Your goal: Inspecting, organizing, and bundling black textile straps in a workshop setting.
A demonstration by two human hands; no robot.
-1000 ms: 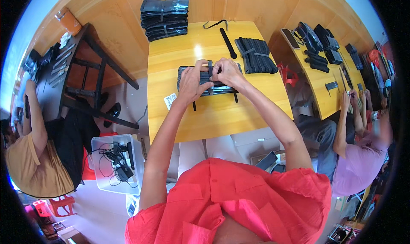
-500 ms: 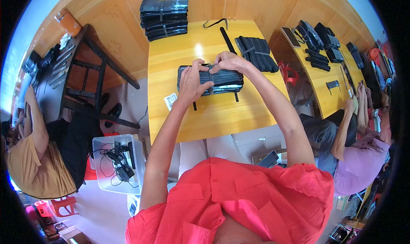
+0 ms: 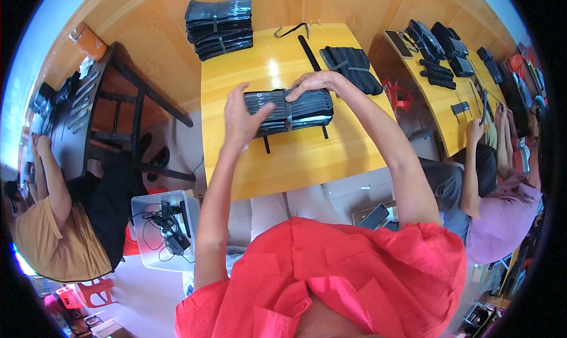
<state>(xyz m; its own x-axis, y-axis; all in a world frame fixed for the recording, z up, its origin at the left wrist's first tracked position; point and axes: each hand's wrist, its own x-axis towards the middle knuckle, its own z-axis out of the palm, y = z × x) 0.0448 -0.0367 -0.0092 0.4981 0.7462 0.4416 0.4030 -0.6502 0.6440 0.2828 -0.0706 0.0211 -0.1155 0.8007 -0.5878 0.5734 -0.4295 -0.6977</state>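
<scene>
Here we noted the yellow tabletop carrying the black bundle at its middle, a strap round its waist. The left hand pressed flat on the bundle's left end, grip apart; the right hand pinched the strap at the top edge. If that pinch slackened, we judged the stack could fan apart.

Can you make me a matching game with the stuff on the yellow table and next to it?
Things:
1. bundle under both hands
2. loose black strap
3. clear plastic box
4. big black stack

Places:
A. on the floor, left of the table
B. at the table's far left corner
C. in the middle of the table
D. lying alone near the far edge

Pairs: 1-C, 2-D, 3-A, 4-B
</scene>
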